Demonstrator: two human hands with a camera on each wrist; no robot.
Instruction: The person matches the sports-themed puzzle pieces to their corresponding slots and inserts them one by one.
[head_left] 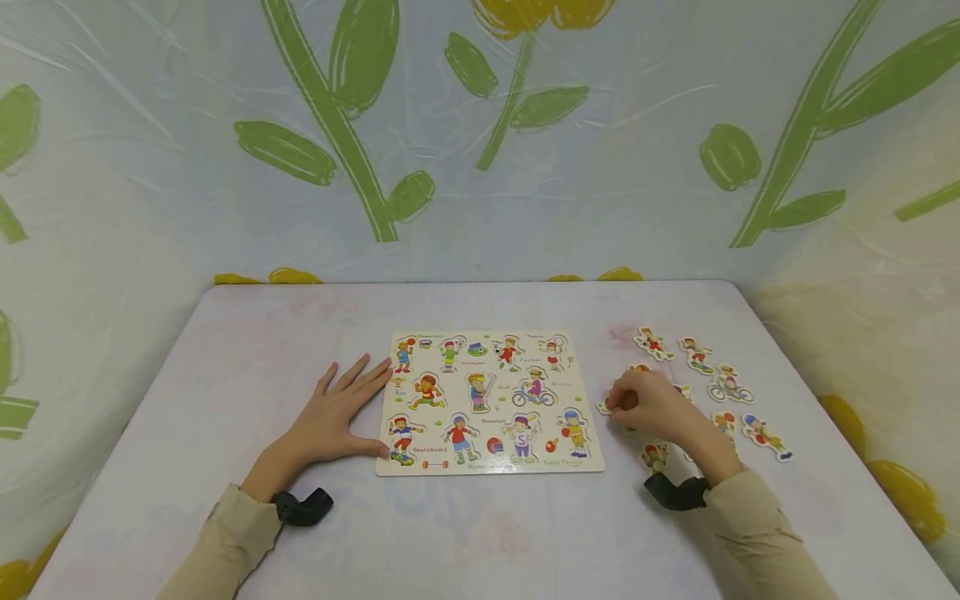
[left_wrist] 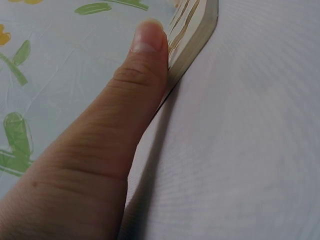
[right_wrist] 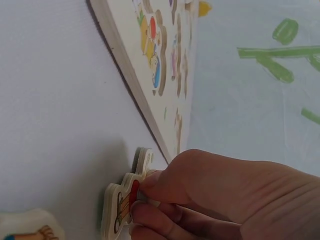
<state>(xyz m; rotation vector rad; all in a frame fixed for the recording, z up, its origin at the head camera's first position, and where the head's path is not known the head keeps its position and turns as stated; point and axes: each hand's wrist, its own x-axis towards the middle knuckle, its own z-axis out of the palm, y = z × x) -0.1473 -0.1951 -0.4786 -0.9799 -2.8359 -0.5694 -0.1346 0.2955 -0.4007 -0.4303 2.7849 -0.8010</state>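
A wooden puzzle board (head_left: 442,468) printed with sports figures lies on the table. My left hand (head_left: 337,417) rests beside it with spread fingers. Its fingertips and thumb (left_wrist: 142,65) touch the board's left edge. To the right of the board, my right hand (head_left: 648,404) pinches a wooden puzzle piece (right_wrist: 122,205) between thumb and fingers. Red and brown show on the piece, but the fingers cover part of its picture. In the right wrist view another loose piece (right_wrist: 30,227) lies near it on the table.
Several loose figure pieces lie right of the board, among them a cyclist (head_left: 730,386), a footballer (head_left: 653,343) and a blue-capped figure (head_left: 767,437). Some are partly hidden under my right hand and wrist. A flower-printed sheet (head_left: 562,192) hangs behind the table (head_left: 480,533).
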